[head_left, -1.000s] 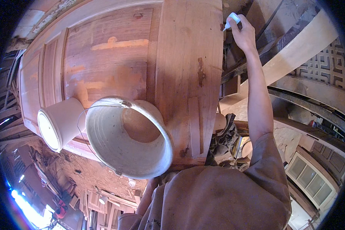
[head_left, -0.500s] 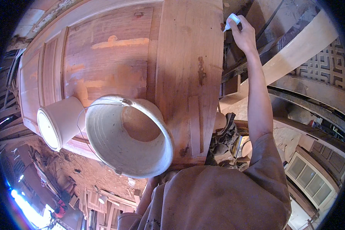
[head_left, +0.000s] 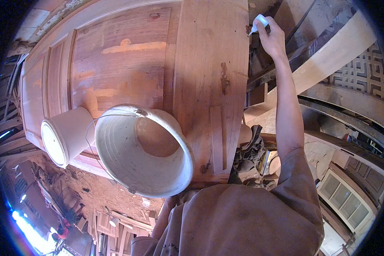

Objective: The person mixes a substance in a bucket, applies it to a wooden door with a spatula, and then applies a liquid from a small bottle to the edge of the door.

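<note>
The small white squeeze bottle (head_left: 259, 22) sits at the top right of the frame, my right hand (head_left: 272, 39) closed around it with its nozzle against the far edge of the wooden door panel (head_left: 209, 77). I'd judge work is mid-way: dark patches dot the panel. My left hand is out of view. Two white buckets (head_left: 143, 149) rest lower left.

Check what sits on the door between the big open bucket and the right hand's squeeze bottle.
Head view: only the door's bare wide plank lies between the big bucket and the squeeze bottle in the right hand, with a dark stain on it.
</note>
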